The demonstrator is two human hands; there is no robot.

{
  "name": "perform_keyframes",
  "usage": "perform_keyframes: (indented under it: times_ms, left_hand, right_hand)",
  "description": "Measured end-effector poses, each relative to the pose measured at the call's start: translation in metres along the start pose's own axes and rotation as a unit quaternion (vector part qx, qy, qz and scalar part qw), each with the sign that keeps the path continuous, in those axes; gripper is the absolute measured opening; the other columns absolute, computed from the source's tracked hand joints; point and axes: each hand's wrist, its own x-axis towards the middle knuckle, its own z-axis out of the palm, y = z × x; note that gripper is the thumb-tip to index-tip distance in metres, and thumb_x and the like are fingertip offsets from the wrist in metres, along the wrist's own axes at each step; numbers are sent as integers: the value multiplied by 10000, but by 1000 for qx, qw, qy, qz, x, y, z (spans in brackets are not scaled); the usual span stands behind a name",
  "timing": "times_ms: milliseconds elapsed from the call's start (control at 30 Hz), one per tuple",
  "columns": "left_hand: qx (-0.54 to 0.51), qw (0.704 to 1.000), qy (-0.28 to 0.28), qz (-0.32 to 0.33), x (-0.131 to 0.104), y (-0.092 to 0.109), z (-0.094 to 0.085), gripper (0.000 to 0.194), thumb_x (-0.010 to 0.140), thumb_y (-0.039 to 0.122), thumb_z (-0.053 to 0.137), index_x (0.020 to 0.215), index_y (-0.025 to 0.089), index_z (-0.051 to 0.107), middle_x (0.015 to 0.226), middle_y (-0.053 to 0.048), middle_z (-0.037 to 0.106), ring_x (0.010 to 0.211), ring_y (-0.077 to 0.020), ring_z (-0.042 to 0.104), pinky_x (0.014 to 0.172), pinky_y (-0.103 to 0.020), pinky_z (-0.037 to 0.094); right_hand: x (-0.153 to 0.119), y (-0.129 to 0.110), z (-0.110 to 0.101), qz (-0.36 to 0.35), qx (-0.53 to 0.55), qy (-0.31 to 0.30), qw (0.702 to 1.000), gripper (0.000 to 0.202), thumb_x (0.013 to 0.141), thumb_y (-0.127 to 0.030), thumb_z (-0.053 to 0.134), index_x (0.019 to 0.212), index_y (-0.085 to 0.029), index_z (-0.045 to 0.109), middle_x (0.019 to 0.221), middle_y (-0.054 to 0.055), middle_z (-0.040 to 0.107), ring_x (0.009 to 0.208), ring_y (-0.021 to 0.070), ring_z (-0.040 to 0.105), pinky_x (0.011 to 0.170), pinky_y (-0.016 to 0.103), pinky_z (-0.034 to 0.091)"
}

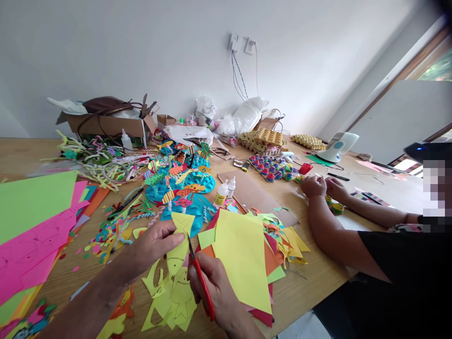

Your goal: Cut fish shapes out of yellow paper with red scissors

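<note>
My left hand [160, 242] pinches a strip of yellow paper [175, 259] that has a fish outline with an eye and mouth drawn on it. In my right hand [215, 282] is a pair of scissors [202, 282] with red handles. Its blades point up at the right edge of the strip, close to my left thumb. Below lie yellow paper offcuts [155, 294] and another yellow piece [181, 299] with a drawn fish. A stack of coloured paper with a yellow sheet [242, 254] on top rests just right of my right hand.
Turquoise painted pieces with paper fish [187, 188] stand ahead, beside glue bottles [221, 193]. Green [31, 202] and pink sheets [38, 245] lie left. At right, a co-worker's hands [314, 187] work near painted egg-carton cups [270, 167]. A box [106, 125] stands by the wall.
</note>
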Motion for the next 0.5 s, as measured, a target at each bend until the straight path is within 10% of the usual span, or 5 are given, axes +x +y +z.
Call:
perform_keyframes:
  times_ms: [500]
  left_hand:
    - [-3,1000,-1,0,-1,-1,-4,179,808,343,573,758,200,667,631,0,649,686,-201,603,632,-261,464]
  right_hand:
    - [0,2,-2,-1,-25,6,1000,370,875,-368,509,584,-194,362,520,-58,335,499,87,324,442,193,255]
